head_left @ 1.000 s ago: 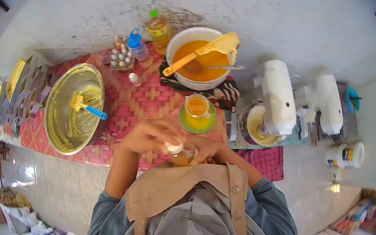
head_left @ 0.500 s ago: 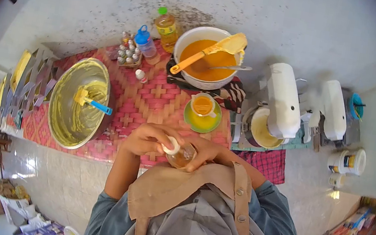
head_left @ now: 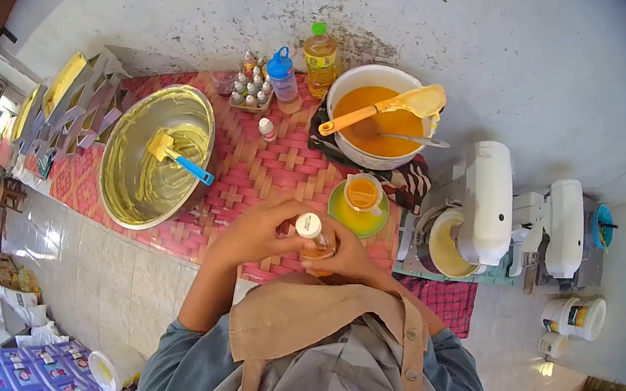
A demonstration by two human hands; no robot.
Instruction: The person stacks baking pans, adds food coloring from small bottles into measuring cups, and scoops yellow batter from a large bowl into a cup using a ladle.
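A small clear bottle with a white cap (head_left: pixel 309 225) and amber contents is between my two hands, close to my apron. My left hand (head_left: pixel 268 228) has its thumb and fingers curled around the neck, just below the cap. Lower down, my right hand (head_left: pixel 350 256) wraps the body of the bottle. Beyond my hands, a measuring jug (head_left: pixel 363 192) of orange liquid stands on a green plate (head_left: pixel 377 224). A small white-capped bottle (head_left: pixel 267 130) stands farther off on the red woven mat (head_left: pixel 243 157).
A metal bowl (head_left: pixel 111 177) smeared with yellow batter holds a blue-handled spatula (head_left: pixel 193 169). A white tub (head_left: pixel 336 140) of orange liquid has an orange spatula (head_left: pixel 352 122) across its rim. Stand mixers (head_left: pixel 488 202) are at the right; tins (head_left: pixel 96 128) stand at the left.
The bottle has turned so its cap points up toward the camera. Both hands have moved slightly with it, still gripping it. My view has shifted, so the table things appear farther right.
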